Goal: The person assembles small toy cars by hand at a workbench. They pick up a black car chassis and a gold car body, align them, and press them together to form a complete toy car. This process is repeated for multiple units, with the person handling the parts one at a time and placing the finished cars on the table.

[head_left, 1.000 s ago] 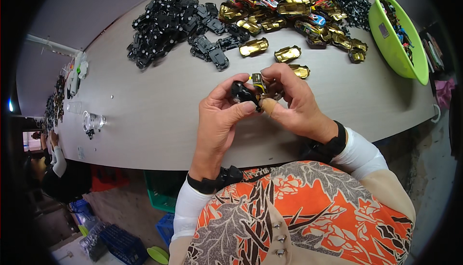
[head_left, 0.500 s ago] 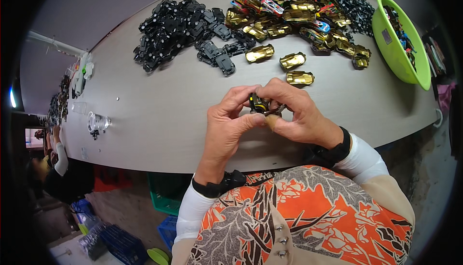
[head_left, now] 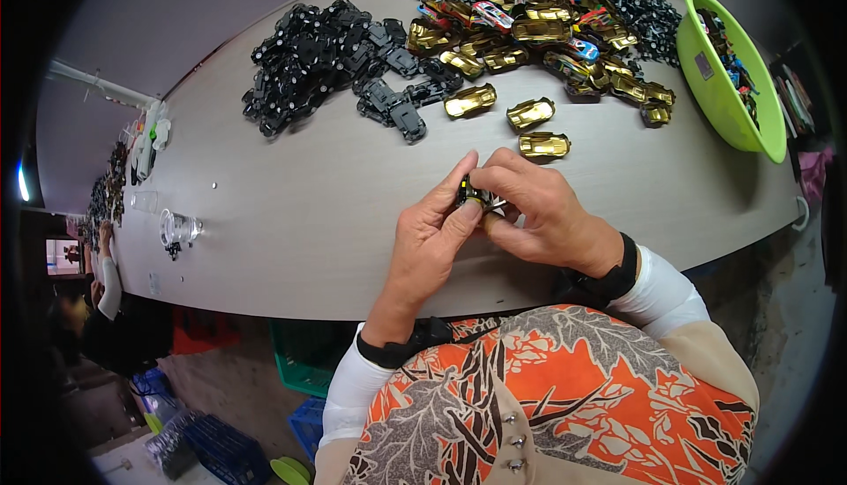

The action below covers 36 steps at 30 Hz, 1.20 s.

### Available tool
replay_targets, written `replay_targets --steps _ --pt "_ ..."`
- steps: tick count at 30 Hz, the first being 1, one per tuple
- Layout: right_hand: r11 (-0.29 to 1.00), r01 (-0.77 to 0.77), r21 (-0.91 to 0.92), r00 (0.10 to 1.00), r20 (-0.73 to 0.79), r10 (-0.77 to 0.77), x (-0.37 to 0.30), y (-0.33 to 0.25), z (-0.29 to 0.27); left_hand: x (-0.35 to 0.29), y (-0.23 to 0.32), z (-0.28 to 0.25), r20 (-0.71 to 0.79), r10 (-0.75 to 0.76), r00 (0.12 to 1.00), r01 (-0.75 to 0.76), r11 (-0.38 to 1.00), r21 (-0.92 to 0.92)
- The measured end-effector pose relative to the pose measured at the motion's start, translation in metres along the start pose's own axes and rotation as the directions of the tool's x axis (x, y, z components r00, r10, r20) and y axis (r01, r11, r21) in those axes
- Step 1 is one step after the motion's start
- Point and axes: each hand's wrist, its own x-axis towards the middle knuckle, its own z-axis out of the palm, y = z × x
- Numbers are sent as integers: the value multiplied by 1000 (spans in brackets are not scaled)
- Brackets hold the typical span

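My left hand (head_left: pixel 428 238) holds a small black toy car (head_left: pixel 465 190) with yellow marks between thumb and fingers, above the table in front of my chest. Bent around the same car's right side is my right hand (head_left: pixel 547 212), its index fingertip on the car. A thin, shiny piece (head_left: pixel 497 205) shows by the right fingertips; its kind is not clear. Fingers hide most of the car. Just beyond my hands lie three loose gold toy car bodies, the nearest gold car body (head_left: pixel 544 145) close to my right knuckles.
Black car chassis (head_left: pixel 309 62) are heaped at the back left. A pile of gold and coloured car bodies (head_left: pixel 543 31) lies before many small wheel parts (head_left: pixel 635 9). A green basin (head_left: pixel 768 123) stands at right, a clear cup (head_left: pixel 181 227) at left. Another person (head_left: pixel 110 291) sits far left.
My left fingers have straightened somewhat and point farther up along the car. The right fingers have shifted on it, and the thin shiny piece shows now.
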Motion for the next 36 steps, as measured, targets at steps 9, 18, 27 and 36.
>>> replay_targets --steps 9,18,27,36 --pt "987 73 -146 994 88 -61 -2 1 0 -5 -7 1 -61 21 998 -9 981 193" --pt "996 35 -77 999 -19 -37 -1 2 2 -4 -5 4 -82 43 996 -43 999 -1" --pt "989 85 -119 989 132 -69 -1 9 -3 -4 -16 -6 -198 -89 976 58 986 -156" --pt "986 -31 163 999 23 28 1 10 -4 -4 -10 -8 -52 -7 999 7 1000 4"
